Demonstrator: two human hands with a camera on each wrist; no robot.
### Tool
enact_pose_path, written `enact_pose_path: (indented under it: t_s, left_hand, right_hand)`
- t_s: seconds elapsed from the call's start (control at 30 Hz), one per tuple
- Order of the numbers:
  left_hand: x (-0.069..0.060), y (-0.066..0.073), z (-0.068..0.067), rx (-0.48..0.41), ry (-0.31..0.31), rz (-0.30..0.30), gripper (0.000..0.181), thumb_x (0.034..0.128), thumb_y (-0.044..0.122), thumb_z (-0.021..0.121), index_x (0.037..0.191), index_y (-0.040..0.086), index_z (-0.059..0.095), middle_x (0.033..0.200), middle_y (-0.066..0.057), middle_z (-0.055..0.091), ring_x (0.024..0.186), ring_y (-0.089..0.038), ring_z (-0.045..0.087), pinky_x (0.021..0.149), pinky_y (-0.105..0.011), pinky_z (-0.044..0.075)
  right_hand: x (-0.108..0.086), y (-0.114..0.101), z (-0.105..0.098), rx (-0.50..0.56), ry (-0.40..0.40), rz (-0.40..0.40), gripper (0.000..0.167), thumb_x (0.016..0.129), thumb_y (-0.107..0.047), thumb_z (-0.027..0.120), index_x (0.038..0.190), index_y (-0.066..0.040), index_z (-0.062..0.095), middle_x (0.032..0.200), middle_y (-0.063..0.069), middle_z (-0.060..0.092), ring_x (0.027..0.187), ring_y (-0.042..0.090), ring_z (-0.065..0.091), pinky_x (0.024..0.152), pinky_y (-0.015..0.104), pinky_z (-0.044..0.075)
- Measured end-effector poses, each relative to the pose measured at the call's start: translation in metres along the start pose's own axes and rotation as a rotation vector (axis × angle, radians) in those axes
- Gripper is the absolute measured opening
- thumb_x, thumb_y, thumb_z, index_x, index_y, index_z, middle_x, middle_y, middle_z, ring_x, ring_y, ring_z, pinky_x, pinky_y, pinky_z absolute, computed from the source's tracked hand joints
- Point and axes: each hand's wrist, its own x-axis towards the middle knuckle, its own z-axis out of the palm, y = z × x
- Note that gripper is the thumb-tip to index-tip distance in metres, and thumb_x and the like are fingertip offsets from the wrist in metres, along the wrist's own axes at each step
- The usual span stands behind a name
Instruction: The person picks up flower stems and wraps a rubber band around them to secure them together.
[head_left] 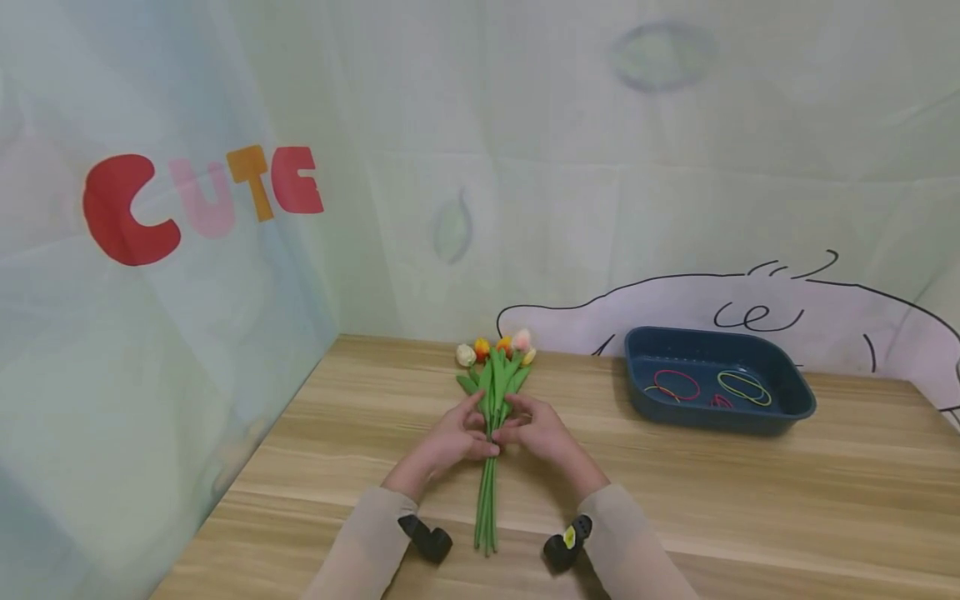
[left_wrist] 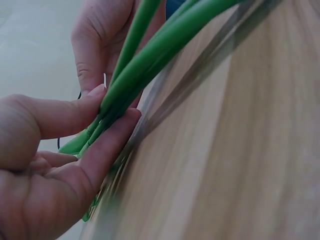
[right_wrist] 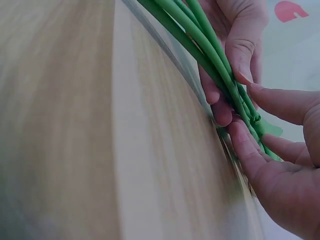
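Note:
A bunch of artificial tulips (head_left: 487, 492) lies on the wooden table, its white, orange, pink and yellow heads pointing away from me. My left hand (head_left: 453, 435) holds the green stems from the left, thumb and fingers around them; the left wrist view shows the stems (left_wrist: 150, 62) between thumb and fingers. From the right, my right hand (head_left: 542, 430) pinches the same bundle just below the leaves, its fingertips meeting those of the left. A thin dark strand (left_wrist: 59, 144) shows beside the stems in the left wrist view; what it is cannot be made out.
A dark blue plastic basin (head_left: 720, 421) stands at the back right, with several red and yellow rubber bands (head_left: 744, 388) inside. Behind the wooden table (head_left: 750, 508) hangs a pale printed cloth (head_left: 555, 208). Another cloth wall with the letters CUTE borders the left edge.

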Motion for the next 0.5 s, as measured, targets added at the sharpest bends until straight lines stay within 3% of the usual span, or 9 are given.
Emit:
enact_pose_path:
  t_s: [0.3, 0.5]
  left_hand:
    - [-0.001, 0.002, 0.007, -0.038, 0.013, 0.02, 0.097, 0.0765, -0.018, 0.064, 0.154, 0.005, 0.009, 0.136, -0.033, 0.044, 0.091, -0.024, 0.067, 0.083, -0.035, 0.06]
    - [-0.001, 0.005, 0.01, -0.052, 0.02, 0.057, 0.099, 0.0746, -0.02, 0.064, 0.154, 0.005, 0.01, 0.132, -0.03, 0.048, 0.083, -0.019, 0.065, 0.077, -0.031, 0.06]
  right_hand:
    - [0.0, -0.001, 0.001, 0.07, 0.03, -0.008, 0.068, 0.077, 0.002, 0.074, 0.137, 0.009, 0.043, 0.114, 0.021, 0.064, 0.097, 0.026, 0.067, 0.084, 0.031, 0.058]
    - [-0.004, -0.01, 0.0, 0.049, 0.088, -0.002, 0.066, 0.077, 0.003, 0.075, 0.136, 0.006, 0.047, 0.125, 0.019, 0.06, 0.095, 0.023, 0.067, 0.08, 0.031, 0.058]
